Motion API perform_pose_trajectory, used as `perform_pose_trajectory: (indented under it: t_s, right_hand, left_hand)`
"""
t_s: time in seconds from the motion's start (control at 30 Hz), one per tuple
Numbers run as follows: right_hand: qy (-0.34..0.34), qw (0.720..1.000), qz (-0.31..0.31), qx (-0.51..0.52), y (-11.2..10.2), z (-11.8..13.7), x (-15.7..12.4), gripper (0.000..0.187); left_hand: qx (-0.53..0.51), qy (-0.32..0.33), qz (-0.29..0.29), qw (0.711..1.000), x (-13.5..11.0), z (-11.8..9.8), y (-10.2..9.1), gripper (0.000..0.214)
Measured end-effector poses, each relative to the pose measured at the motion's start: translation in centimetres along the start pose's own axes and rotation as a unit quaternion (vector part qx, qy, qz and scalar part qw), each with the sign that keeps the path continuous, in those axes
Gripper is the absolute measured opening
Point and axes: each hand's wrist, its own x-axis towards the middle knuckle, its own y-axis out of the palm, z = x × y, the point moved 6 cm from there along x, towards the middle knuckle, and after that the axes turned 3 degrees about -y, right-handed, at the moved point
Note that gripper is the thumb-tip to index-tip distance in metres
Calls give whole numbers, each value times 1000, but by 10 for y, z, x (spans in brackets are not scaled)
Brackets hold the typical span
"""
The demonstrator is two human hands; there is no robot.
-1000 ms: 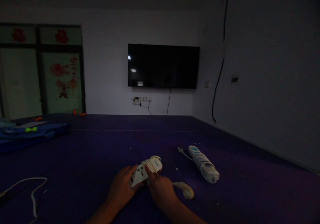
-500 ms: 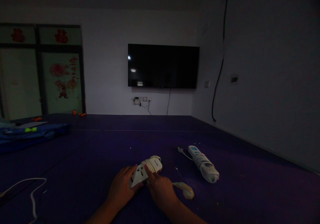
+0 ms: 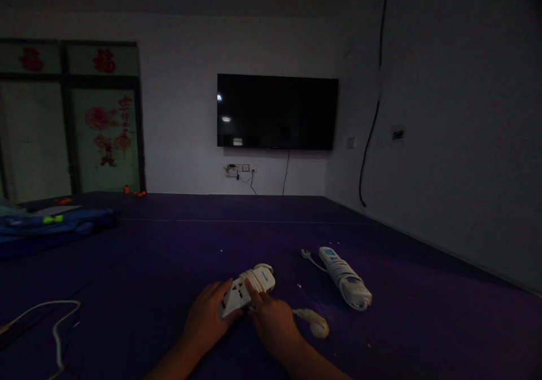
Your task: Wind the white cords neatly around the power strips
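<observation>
A white power strip (image 3: 235,297) with its cord coiled around the far half lies tilted on the purple surface, between my two hands. My left hand (image 3: 206,311) is wrapped around its near left end. My right hand (image 3: 273,318) grips its right side, the index finger laid along the top by the coiled cord; the undersides of the fingers are hidden. The strip's plug (image 3: 315,323) lies just right of my right hand. Farther right rests a second white power strip (image 3: 345,278), wound in its own cord, its small plug (image 3: 305,253) pointing away; neither hand touches it.
The purple surface (image 3: 161,273) stretches to the back wall. A white cable (image 3: 57,335) curves at the lower left, and blue folded cloth (image 3: 84,221) lies at the left edge. Small orange objects (image 3: 139,193) are near the door. A television (image 3: 277,112) hangs on the wall.
</observation>
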Motion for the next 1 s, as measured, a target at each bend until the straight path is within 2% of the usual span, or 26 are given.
perform_pose_trajectory:
  t_s: [0.47,1.0]
  right_hand:
    - [3,1000,-13,15,2,-1,0,61]
    - [4,1000,0,12,-2,0,-1,60]
  left_hand:
    - [-2,-12,18,1000,1,0,1,54]
    - [6,4,9,1000,1,0,1,55]
